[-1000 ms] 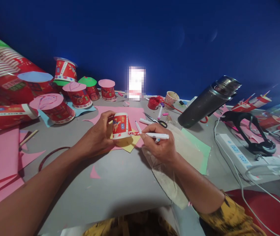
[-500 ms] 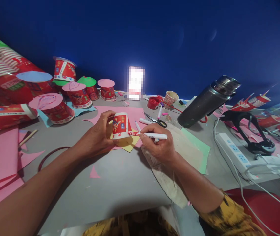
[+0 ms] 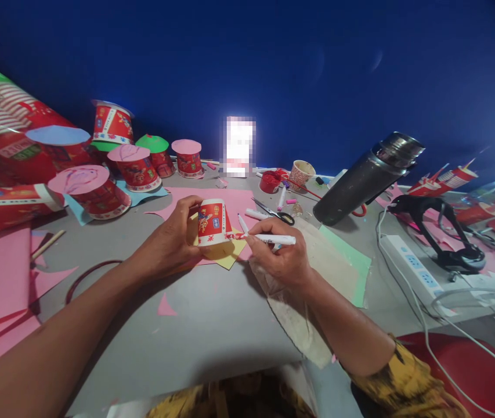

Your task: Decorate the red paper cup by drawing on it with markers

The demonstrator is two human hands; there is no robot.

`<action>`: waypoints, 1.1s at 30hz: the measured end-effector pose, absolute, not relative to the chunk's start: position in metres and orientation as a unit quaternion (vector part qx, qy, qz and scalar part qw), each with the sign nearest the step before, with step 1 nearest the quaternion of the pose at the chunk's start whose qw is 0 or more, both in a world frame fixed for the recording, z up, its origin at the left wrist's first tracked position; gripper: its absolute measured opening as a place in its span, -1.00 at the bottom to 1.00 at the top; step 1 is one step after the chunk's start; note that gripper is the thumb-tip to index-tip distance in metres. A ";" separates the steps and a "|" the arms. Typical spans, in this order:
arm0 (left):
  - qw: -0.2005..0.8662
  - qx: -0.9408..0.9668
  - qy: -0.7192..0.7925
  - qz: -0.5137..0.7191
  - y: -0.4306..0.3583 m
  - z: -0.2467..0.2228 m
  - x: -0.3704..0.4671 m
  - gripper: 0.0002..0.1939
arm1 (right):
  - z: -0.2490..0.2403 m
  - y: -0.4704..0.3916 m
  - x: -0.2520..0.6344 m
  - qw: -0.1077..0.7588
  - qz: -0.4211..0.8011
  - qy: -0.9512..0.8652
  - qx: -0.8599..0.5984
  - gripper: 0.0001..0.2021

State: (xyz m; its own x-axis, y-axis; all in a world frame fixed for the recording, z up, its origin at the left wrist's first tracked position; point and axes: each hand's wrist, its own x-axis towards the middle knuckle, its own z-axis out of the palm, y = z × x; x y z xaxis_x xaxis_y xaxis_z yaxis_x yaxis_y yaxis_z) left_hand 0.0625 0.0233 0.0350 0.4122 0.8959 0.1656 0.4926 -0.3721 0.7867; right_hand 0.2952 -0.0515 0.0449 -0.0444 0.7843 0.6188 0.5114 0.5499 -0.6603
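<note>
My left hand [image 3: 180, 229] grips a red and white paper cup [image 3: 212, 222] from its left side, fingers and thumb at top and bottom. Red flower-like marks run along the cup's white band. In my right hand [image 3: 279, 252] is a white marker [image 3: 277, 238], pinched with its red end pointing at the cup's lower right edge; whether the tip touches cannot be made out. Beneath the cup lie yellow paper [image 3: 228, 256] and pink paper [image 3: 238, 200]. Another white marker [image 3: 256, 214] and black-handled scissors [image 3: 279, 215] rest just beyond my right hand.
Several cups topped with paper discs [image 3: 134, 168] stand at the back left. A dark thermos [image 3: 356, 188] leans on the right, near a power strip [image 3: 412, 268] and a black headset strap [image 3: 443, 232]. A cloth [image 3: 299, 325] and green paper [image 3: 360, 278] lie by my right forearm.
The view has shifted very slightly. Both hands keep their holds on the cup and the marker, with hardly any movement.
</note>
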 end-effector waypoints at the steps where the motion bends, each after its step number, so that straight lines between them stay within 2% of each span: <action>1: 0.336 0.771 0.450 0.301 0.023 0.036 0.063 -0.03 | 0.045 -0.051 0.296 0.519 0.132 -0.709 -0.460 -0.89; 19: 0.344 0.764 0.448 0.310 0.022 0.040 0.064 -0.08 | 0.044 -0.050 0.296 0.521 0.117 -0.706 -0.466 -0.88; 24: 0.357 0.757 0.443 0.320 0.023 0.035 0.064 -0.06 | 0.040 -0.048 0.299 0.546 0.108 -0.694 -0.456 -0.95; 33: 0.396 0.721 0.414 0.389 0.026 0.023 0.062 -0.04 | 0.035 -0.048 0.299 0.527 0.071 -0.723 -0.441 -0.86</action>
